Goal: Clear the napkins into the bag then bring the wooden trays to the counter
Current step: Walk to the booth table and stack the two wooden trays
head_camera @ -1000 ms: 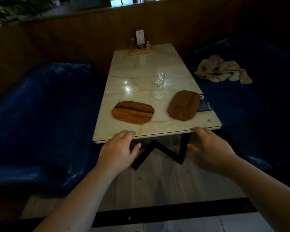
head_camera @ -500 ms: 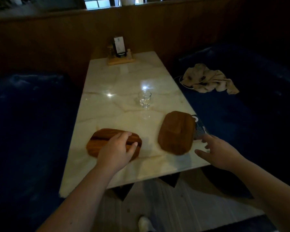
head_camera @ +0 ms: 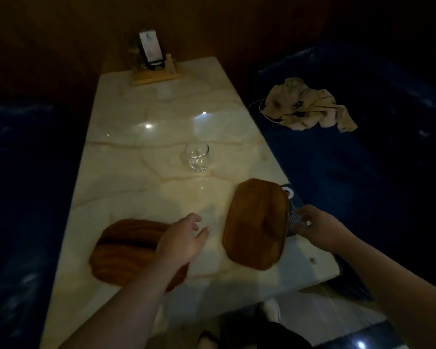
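Observation:
Two wooden trays lie on the pale marble table (head_camera: 141, 137). The left tray (head_camera: 121, 250) sits near the front left, partly under my left forearm. My left hand (head_camera: 184, 238) hovers open above its right end, fingers spread toward the gap between the trays. The right tray (head_camera: 256, 222) lies lengthwise near the table's right edge. My right hand (head_camera: 315, 226) is open at that tray's right side, fingertips resting on a dark printed card (head_camera: 292, 207) that lies partly under the tray. No napkin or bag shows.
A clear drinking glass (head_camera: 197, 157) stands mid-table behind the trays. A wooden condiment holder with a menu card (head_camera: 152, 64) sits at the far end. Blue booth seats flank the table; a crumpled beige cloth (head_camera: 305, 107) lies on the right seat (head_camera: 363, 172).
I have stepped closer to the table. My left hand slid from the left tray's top toward its right end. My right hand moved in beside the right tray onto the dark card.

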A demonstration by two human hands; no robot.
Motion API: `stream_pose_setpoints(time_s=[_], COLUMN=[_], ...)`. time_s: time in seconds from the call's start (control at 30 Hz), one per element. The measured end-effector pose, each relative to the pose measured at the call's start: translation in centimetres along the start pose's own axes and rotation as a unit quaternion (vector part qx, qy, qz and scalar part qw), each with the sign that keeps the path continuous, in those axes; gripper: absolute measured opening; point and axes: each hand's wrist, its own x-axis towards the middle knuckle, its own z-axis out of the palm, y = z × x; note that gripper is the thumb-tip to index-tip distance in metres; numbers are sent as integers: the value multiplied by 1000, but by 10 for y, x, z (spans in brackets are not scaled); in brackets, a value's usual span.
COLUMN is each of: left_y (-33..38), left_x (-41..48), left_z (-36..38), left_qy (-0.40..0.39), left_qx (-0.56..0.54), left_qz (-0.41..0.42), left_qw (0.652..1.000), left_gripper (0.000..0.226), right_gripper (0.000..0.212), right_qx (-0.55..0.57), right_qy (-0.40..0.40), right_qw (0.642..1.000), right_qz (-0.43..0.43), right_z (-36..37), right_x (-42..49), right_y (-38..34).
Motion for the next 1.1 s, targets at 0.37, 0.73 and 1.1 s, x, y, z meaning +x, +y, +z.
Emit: stream_pose_setpoints(time_s=[0.37, 0.73, 1.1], left_y=[29, 39, -5], left_x=[36, 38, 49], left_z=[82, 110, 42], left_qy=[-95, -13, 122], left_qx=[-75, -238, -261], left_qz=[-207, -370, -358], left_qw=[971, 898, 888], left_gripper=[30, 31, 12], right_gripper=[61, 40, 22], right_qx=[-1, -127, 110], right_qy=[-76, -163, -177], right_qw=[996, 971, 977], right_qz=[-55, -122, -33], right_z=[-14, -2, 7], right_x=[166, 235, 212], right_y=[1, 5, 1])
